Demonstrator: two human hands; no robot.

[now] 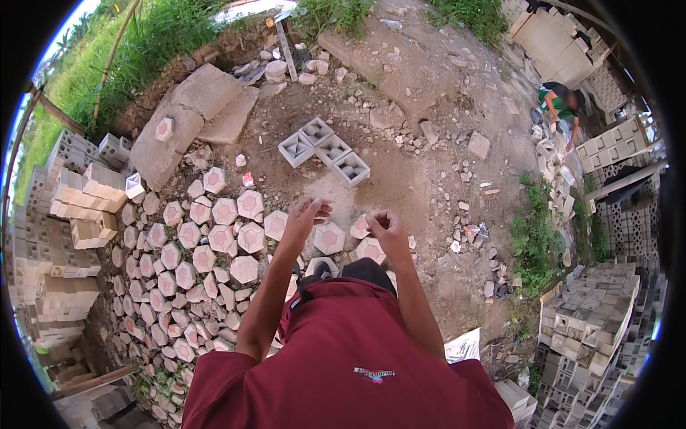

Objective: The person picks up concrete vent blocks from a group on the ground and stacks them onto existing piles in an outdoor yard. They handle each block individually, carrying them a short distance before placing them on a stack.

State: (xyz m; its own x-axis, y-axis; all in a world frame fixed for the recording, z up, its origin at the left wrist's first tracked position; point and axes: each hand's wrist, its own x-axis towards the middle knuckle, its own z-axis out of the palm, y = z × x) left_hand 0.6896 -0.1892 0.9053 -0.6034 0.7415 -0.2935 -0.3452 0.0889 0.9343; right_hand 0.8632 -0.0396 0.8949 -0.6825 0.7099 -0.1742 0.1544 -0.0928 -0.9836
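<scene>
My left hand (311, 214) is held out in front of my body with its fingers loosely bent and apart, and nothing shows in it. A short gap separates it from my right hand (388, 226), whose fingers curl loosely, also with nothing visible in them. Beyond both hands, several square hollow concrete blocks (332, 149) lie close together on the dirt, mostly in a slanting row with one set off to the left. Below my hands is a hexagonal paver (329, 238) with a reddish centre; neither hand touches it.
Hexagonal pavers (189, 234) cover the ground to my left. Stacked blocks (93, 189) stand at the left edge, and a large pile (589, 314) at the right. Broken slabs (187, 107) lie far left. A person (561, 104) bends over rubble at far right.
</scene>
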